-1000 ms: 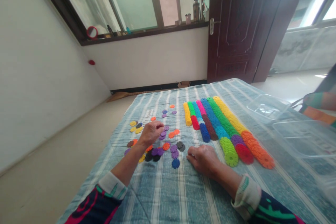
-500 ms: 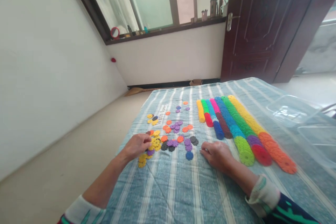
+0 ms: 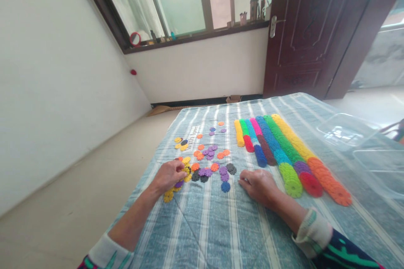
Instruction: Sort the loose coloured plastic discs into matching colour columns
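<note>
My left hand [image 3: 167, 177] is closed in a pinch at the left pile, its fingertips on the yellow snowflake discs [image 3: 187, 176]. It partly covers this pile. My right hand [image 3: 260, 185] rests on the bedspread with curled fingers, and their inner side is hidden. Close to its fingertips lie dark grey discs [image 3: 231, 169], purple discs [image 3: 224, 173] and a blue disc [image 3: 225, 186]. Between the hands are orange discs [image 3: 215, 167] and black discs [image 3: 195, 175]. Right of centre, discs stand packed in long colour-sorted rows [image 3: 279, 143].
Two clear plastic containers [image 3: 347, 132] sit at the right on the striped bedspread [image 3: 202, 222]. More loose discs [image 3: 181, 143] lie farther back at the left. Beyond the bed are a window sill with small items [image 3: 205, 33] and a dark red door [image 3: 299, 29].
My left hand has shifted slightly right over the yellow discs. My right hand stays by the dark discs. The whole view has moved a little.
</note>
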The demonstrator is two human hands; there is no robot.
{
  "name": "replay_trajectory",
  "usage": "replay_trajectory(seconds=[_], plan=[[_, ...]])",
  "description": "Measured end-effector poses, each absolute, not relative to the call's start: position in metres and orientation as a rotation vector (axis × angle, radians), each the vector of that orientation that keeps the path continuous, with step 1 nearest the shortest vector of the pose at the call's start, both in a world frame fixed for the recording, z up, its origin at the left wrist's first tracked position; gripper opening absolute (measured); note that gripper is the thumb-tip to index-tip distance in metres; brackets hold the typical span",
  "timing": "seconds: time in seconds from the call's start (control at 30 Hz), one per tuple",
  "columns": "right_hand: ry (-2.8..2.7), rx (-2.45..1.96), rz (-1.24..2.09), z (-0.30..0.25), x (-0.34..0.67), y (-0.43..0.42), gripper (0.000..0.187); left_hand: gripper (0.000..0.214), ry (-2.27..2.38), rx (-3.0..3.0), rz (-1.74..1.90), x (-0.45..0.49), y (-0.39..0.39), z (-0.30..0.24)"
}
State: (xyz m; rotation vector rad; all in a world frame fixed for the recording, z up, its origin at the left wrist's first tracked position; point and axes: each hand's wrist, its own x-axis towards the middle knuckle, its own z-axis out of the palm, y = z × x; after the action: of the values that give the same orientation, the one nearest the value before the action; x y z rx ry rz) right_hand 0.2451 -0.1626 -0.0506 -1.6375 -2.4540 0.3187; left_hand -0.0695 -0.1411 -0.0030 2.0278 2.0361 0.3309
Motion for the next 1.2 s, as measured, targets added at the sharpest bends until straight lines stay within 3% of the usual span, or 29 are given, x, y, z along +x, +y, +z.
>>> replay_trajectory(seconds=[0.37,0.57,0.87,1.2], plan=[[-2.44,-1.64,0.298,-0.051,0.243,-0.16,0.026,0.023,1.808,1.64,0.488,-0.076,-0.13,0.011],[-2.447,-1.648,0.301,-0.047,0.243,-0.16,0.028,0.023,1.664,1.693,0.591,-0.026,-0.106,0.022],[-2.443,-1.628,0.314,-0.045,0.242,-0.159,0.028,0.013,1.51,2.025,0.612,0.07,-0.047,-0.012],[-2.44,-1.579,0.333,-0.047,0.243,-0.157,0.028,0.022,1.607,2.123,0.696,0.103,-0.012,-0.039]])
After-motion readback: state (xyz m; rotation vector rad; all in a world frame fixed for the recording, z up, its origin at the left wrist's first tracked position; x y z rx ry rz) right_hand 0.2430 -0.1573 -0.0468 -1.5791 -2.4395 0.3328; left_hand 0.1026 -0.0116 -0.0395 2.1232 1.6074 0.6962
